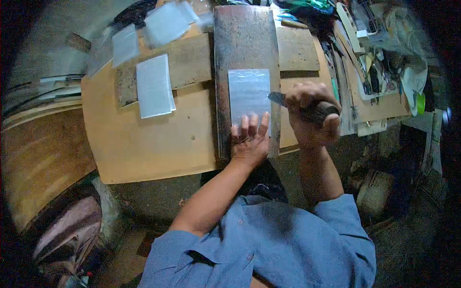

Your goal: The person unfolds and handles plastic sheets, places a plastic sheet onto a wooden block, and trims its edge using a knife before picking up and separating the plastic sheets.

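Sheet [249, 93] is lying on the board [246, 38], left hand [250, 144] pressing its near end, fingers spread; right hand [305, 127] is clamping the knife [277, 99], tip perhaps touching the edge, blur hiding that. A slipping blade could be nicking the left fingers; weak pressing, skewing the sheet.

The person's blue shirt [297, 240] has short, loose sleeves [165, 254] and small buttons [240, 222] down the front.
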Available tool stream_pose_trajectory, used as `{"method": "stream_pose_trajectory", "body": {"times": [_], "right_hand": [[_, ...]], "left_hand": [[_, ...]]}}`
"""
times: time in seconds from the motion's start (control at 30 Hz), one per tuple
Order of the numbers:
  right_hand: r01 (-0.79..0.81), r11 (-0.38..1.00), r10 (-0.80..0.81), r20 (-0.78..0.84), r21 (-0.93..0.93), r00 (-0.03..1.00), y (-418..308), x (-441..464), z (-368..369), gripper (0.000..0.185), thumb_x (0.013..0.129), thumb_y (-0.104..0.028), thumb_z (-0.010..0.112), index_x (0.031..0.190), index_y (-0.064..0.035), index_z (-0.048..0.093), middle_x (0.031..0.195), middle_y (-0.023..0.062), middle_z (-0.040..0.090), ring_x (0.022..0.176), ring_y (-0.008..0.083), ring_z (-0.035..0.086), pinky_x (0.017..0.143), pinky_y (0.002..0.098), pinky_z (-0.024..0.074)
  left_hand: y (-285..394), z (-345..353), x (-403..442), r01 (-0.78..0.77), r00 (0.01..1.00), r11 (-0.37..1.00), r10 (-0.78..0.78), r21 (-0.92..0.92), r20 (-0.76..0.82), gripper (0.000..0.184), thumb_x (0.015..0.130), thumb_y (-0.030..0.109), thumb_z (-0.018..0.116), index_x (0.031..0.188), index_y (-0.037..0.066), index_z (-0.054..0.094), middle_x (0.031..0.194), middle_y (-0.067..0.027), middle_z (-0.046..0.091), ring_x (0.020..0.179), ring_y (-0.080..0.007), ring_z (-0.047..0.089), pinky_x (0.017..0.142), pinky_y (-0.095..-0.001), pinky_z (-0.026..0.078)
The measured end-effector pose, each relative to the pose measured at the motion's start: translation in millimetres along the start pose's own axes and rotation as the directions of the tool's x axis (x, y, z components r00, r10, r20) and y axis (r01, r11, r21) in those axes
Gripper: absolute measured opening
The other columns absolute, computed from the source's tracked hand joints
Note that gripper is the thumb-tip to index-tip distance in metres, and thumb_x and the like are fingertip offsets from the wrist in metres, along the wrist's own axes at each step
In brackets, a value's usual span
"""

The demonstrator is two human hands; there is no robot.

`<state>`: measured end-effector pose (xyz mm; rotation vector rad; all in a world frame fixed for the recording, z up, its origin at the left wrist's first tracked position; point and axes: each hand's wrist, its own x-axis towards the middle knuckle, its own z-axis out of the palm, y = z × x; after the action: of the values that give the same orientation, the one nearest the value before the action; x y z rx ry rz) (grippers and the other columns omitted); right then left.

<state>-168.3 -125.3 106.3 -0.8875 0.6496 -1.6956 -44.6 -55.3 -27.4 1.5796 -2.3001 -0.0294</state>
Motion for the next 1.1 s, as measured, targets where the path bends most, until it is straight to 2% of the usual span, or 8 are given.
{"method": "stream_pose_trajectory", "body": {"times": [0.13,0.27,0.4,0.47,0.6,0.7,0.77,1.1], "right_hand": [[0.037,0.993,-0.032,0.050,-0.109,0.998,-9,0,14,0.055,0.076,-0.059,0.061,0.086,-0.0058,0.051,0.075,0.0048,0.040,0.073,0.0185,0.038,0.067,0.0341,0.0322],[-0.007,1.000,0.008,0.060,-0.006,0.998,6,-13,39,0.061,0.078,-0.064,0.055,0.083,-0.0037,0.049,0.076,0.0056,0.045,0.072,0.0206,0.045,0.066,0.0351,0.0357],[0.056,0.992,-0.082,0.244,0.113,0.966,19,-9,43,0.063,0.080,-0.063,0.053,0.089,-0.0007,0.053,0.072,0.0087,0.045,0.065,0.0222,0.045,0.064,0.0376,0.0386],[-0.035,0.990,0.056,0.152,-0.137,0.987,40,-14,32,0.061,0.078,-0.059,0.058,0.090,0.0006,0.054,0.075,0.0094,0.045,0.068,0.0221,0.044,0.064,0.0364,0.0378],[-0.146,0.983,0.138,0.075,0.115,0.988,26,-8,35,0.054,0.073,-0.051,0.067,0.094,-0.0032,0.053,0.088,0.0049,0.044,0.083,0.0206,0.041,0.074,0.0350,0.0354],[-0.122,0.943,0.098,0.094,0.309,0.991,17,-16,45,0.054,0.074,-0.051,0.066,0.092,-0.0018,0.052,0.086,0.0055,0.044,0.079,0.0199,0.040,0.073,0.0362,0.0348],[-0.109,0.993,0.116,0.170,-0.052,0.979,24,-13,17,0.054,0.075,-0.054,0.064,0.090,-0.0038,0.051,0.082,0.0052,0.042,0.077,0.0201,0.040,0.072,0.0363,0.0346],[-0.052,0.999,0.052,0.060,0.002,0.997,10,-4,10,0.054,0.076,-0.055,0.064,0.093,-0.0049,0.053,0.081,0.0047,0.041,0.076,0.0196,0.038,0.069,0.0360,0.0340]], "left_hand": [[0,0,3,0.000,1.000,1.000,-0.001,-0.011,-0.007,0.057,0.072,0.029,0.061,0.127,0.018,0.047,0.115,-0.0059,0.043,0.112,-0.0258,0.037,0.088,-0.0447,0.030],[-3,6,-4,-0.029,0.999,0.997,0.030,0.067,-0.011,0.053,0.074,0.032,0.059,0.124,0.017,0.049,0.115,-0.0073,0.044,0.114,-0.0264,0.035,0.088,-0.0462,0.029],[-3,8,-8,0.008,0.993,0.994,0.004,-0.106,0.120,0.048,0.079,0.040,0.052,0.118,0.013,0.053,0.117,-0.0100,0.044,0.119,-0.0290,0.031,0.091,-0.0505,0.027],[-2,6,-9,0.025,0.999,0.992,-0.020,-0.126,0.035,0.047,0.078,0.038,0.053,0.115,0.010,0.054,0.119,-0.0113,0.042,0.119,-0.0305,0.032,0.093,-0.0506,0.027],[-1,1,-6,0.019,0.990,0.996,-0.007,-0.085,0.138,0.045,0.077,0.034,0.057,0.115,0.011,0.052,0.120,-0.0102,0.041,0.118,-0.0307,0.034,0.093,-0.0497,0.028],[-3,5,-6,-0.014,0.999,1.000,0.014,0.006,0.037,0.046,0.075,0.031,0.059,0.118,0.016,0.050,0.120,-0.0083,0.041,0.117,-0.0288,0.036,0.092,-0.0479,0.029],[-1,2,-7,-0.033,0.998,0.999,0.033,0.006,0.061,0.047,0.075,0.030,0.060,0.120,0.017,0.050,0.119,-0.0078,0.042,0.116,-0.0282,0.036,0.092,-0.0471,0.029],[0,4,-1,-0.005,0.998,1.000,0.005,-0.009,0.061,0.057,0.076,0.030,0.059,0.130,0.018,0.045,0.120,-0.0070,0.041,0.116,-0.0274,0.035,0.092,-0.0453,0.028]]}}
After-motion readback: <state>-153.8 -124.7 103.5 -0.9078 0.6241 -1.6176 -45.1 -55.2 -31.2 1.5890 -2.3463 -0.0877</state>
